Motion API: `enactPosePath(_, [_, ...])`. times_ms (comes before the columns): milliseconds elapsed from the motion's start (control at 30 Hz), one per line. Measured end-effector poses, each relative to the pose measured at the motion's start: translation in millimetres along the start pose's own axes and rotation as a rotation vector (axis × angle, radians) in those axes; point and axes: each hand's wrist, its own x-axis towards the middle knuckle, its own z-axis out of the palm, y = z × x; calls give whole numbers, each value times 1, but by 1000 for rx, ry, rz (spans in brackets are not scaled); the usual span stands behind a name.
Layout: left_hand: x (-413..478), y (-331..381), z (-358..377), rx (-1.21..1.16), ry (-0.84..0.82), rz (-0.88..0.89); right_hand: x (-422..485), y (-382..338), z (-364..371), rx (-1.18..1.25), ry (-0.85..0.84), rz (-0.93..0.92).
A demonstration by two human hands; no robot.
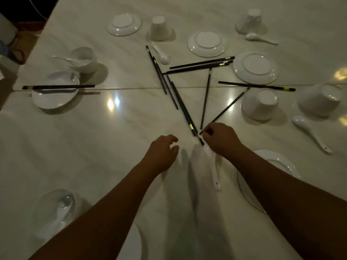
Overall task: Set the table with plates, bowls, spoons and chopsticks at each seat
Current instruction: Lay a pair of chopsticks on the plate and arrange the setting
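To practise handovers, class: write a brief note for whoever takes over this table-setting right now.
Left hand: open, holding nothing.
Right hand: pinches the near end of one loose chopstick.
Other chopsticks lie scattered mid-table.
Done: far-left plate with chopstick pair across it, bowl with spoon beside.
Left: inverted plates, upturned bowls and loose spoons need placing.
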Motion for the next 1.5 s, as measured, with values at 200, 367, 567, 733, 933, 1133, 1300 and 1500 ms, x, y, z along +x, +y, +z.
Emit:
enactPosePath(200, [76, 20, 14, 62, 125, 7, 60, 6, 5, -17, -7, -58])
enactPosePath(367, [98, 27, 21, 277, 195, 25, 80, 11, 6, -19, 34, -116])
enactPosePath(567, [86, 18, 25, 150, 252, 16, 92, -6, 21, -35, -16, -166])
enactPosePath(733, [74, 10, 24, 134, 268, 8, 90, -14, 28, -81, -38, -136])
enactPosePath(933, [54, -4, 26, 160, 258, 22, 78, -28, 33, -183, -53, -120])
enactPosePath(1133, [29, -8, 27, 30, 291, -74, 55, -36, 35, -288, -131, -41])
enactPosePath(1300, [11, -9, 22, -148, 244, -251, 34, -35, 32, -90, -93, 34])
enactPosePath(1500, [-51, -13, 11, -617, 45, -390, -31, -29, 26, 336, -109, 115])
